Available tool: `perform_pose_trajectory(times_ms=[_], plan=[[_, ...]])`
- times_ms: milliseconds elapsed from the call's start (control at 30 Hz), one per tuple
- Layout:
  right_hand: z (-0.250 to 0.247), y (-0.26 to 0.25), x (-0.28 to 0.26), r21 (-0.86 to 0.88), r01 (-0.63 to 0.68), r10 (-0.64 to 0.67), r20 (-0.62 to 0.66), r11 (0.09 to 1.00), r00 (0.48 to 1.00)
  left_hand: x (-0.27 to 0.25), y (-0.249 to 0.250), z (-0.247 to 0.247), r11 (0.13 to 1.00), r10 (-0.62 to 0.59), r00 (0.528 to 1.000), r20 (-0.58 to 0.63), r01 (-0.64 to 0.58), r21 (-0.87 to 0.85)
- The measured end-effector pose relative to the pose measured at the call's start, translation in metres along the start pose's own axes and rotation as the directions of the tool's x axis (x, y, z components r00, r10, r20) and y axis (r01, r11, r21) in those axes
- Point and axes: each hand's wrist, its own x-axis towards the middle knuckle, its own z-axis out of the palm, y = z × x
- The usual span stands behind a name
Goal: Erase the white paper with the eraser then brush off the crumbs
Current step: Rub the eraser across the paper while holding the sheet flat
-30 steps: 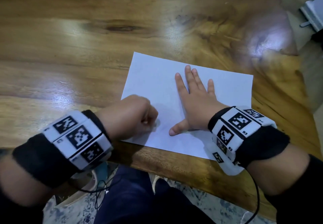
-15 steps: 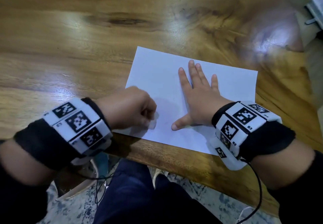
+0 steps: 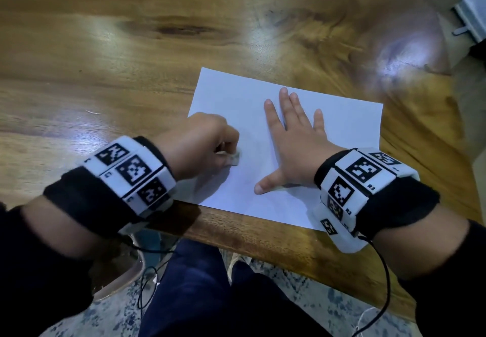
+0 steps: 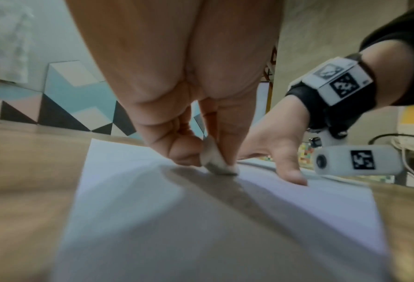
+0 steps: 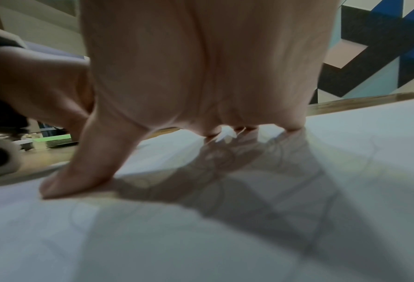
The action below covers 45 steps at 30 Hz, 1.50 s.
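Observation:
A sheet of white paper (image 3: 234, 100) lies near the front edge of the wooden table (image 3: 105, 60). My left hand (image 3: 202, 144) pinches a small white eraser (image 3: 234, 158) and holds its tip on the paper's near left part. In the left wrist view the eraser (image 4: 215, 162) sits between thumb and fingers and touches the paper (image 4: 153, 209). My right hand (image 3: 292, 136) lies flat on the middle of the sheet with fingers spread. In the right wrist view faint pencil lines show on the paper (image 5: 346, 171) under my right hand (image 5: 177, 76).
The table's front edge (image 3: 263, 242) runs just below the paper, with my legs and a patterned rug under it. A white object (image 3: 470, 18) stands off the table at the far right. Bare wood surrounds the sheet to the left and behind.
My left hand with the eraser has shifted slightly along the paper's left part. The right hand stays flat on the sheet.

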Motion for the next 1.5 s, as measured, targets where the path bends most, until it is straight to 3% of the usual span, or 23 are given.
perform_pose_trajectory(times_ms=[33,100,200,367,467,533,600,733,800,967,1167,1233,1367,1433,1500], plan=[[0.000,0.000,0.000,0.000,0.000,0.000,0.001,1.000,1.000,-0.005,-0.001,0.004,0.999,0.033,0.999,-0.002,-0.033,-0.019],[0.000,0.000,0.001,0.001,-0.002,0.002,0.003,1.000,1.000,-0.023,0.000,0.009,0.994,0.095,0.990,0.108,-0.088,-0.060],[0.000,0.000,0.001,0.003,-0.001,0.001,0.003,1.000,1.000,-0.030,-0.002,0.009,0.990,0.111,0.968,0.225,-0.088,-0.110],[0.001,0.000,0.002,0.004,0.002,-0.002,-0.003,1.000,1.000,0.000,0.001,0.004,0.995,0.099,0.995,0.028,-0.099,-0.002],[0.000,0.000,0.001,0.002,0.004,-0.004,-0.001,1.000,1.000,-0.021,0.004,0.013,0.990,0.131,0.986,0.103,-0.125,-0.062],[-0.001,0.000,0.000,0.004,0.004,-0.004,-0.003,1.000,1.000,-0.030,0.005,0.016,0.995,0.089,0.973,0.212,-0.075,-0.072],[-0.001,0.000,-0.001,0.003,0.004,-0.004,-0.003,1.000,1.000,-0.021,0.006,0.011,0.998,0.040,0.973,0.227,-0.029,-0.054],[-0.001,0.000,-0.001,0.010,0.006,-0.006,-0.004,1.000,1.000,0.012,0.007,0.004,0.999,0.022,1.000,0.005,-0.022,0.026],[-0.001,0.000,-0.001,0.013,0.009,-0.009,-0.004,1.000,1.000,0.005,0.005,0.009,0.999,0.041,0.998,-0.040,-0.041,-0.006],[0.000,0.001,-0.001,0.011,0.009,-0.009,-0.004,1.000,1.000,-0.022,0.005,0.015,0.996,0.069,0.974,0.216,-0.053,-0.078],[0.000,0.000,0.000,0.006,0.009,-0.008,-0.013,1.000,1.000,0.024,0.010,0.003,0.996,0.062,0.998,-0.032,-0.059,0.065],[0.000,0.000,0.001,0.011,0.009,-0.009,-0.009,1.000,1.000,0.010,0.010,0.009,0.995,0.103,0.995,-0.008,-0.103,0.016],[0.000,0.001,0.000,0.011,0.009,-0.009,-0.002,1.000,1.000,-0.017,0.018,0.016,0.985,0.166,0.959,0.229,-0.148,-0.093],[0.000,0.001,0.000,0.014,0.012,-0.012,-0.005,1.000,1.000,-0.003,0.016,0.011,0.992,0.123,0.969,0.213,-0.118,-0.035],[0.000,0.001,0.000,0.014,0.012,-0.012,-0.013,1.000,1.000,0.017,0.015,0.002,0.997,0.058,0.992,0.113,-0.062,0.036]])
